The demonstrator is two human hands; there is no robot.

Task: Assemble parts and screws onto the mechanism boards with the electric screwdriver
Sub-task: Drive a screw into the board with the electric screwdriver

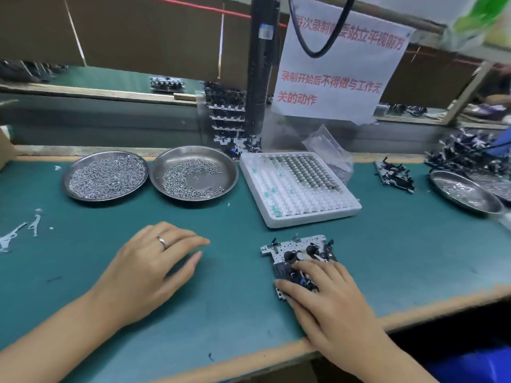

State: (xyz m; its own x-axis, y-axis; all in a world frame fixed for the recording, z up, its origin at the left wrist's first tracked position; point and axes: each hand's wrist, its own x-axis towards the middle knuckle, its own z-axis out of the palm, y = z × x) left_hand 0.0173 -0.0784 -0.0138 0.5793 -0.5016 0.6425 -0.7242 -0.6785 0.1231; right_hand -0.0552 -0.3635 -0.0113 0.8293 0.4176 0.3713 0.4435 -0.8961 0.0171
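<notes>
Mechanism board point(293, 251) lower centre-right on green mat point(387, 244). Right hand point(329, 297) rests on it, fingers curled over near edge. Left hand point(149, 269) relaxed, loosely spread, holding nothing. Suggest: pin board flat before fetching screws point(190, 175) and hanging electric screwdriver point(261, 64).

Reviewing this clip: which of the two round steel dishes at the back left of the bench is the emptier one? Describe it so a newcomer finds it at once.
Start at the white foam tray mid-bench. The dish directly to its left is the one. Unlike the full dish beyond it, its screws leave bare metal showing.
</notes>
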